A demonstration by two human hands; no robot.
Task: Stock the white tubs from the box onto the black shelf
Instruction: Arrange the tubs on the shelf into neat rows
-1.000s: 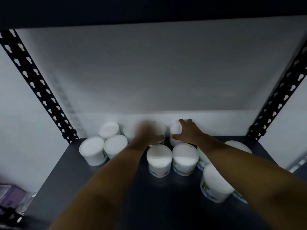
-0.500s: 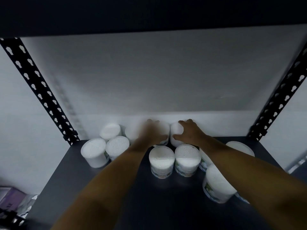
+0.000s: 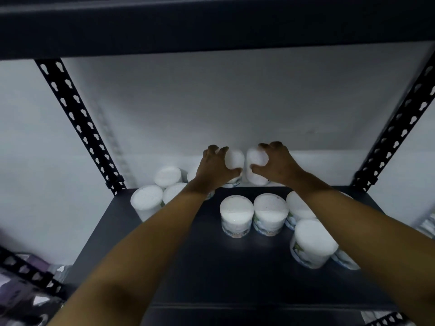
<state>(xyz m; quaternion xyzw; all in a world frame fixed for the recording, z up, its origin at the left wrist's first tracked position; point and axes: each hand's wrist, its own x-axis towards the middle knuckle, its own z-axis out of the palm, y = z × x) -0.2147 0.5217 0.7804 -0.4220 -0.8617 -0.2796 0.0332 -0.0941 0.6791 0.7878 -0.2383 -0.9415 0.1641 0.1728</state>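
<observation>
Both grips closed on tubs: my left hand [image 3: 215, 169] curls round one white tub [image 3: 233, 161], my right hand [image 3: 274, 167] round a second tub [image 3: 255, 161]. Thumbs sit on the near sides, fingers hook over the far rims. These two tubs stand side by side, almost touching, at the back of the black shelf [image 3: 211, 267] against the pale wall [image 3: 223, 109].

Count of other tubs on the shelf: four at back left [image 3: 146, 201], one of them mostly hidden behind my left wrist; two upright and touching at centre [image 3: 236, 211]; at least three on the right [image 3: 312, 241], the outer ones partly hidden by my right forearm. Eleven counted in all, perhaps more out of sight.

Both arms reach forward, forearms converging, wrists roughly level, palms turned inward toward each other.
</observation>
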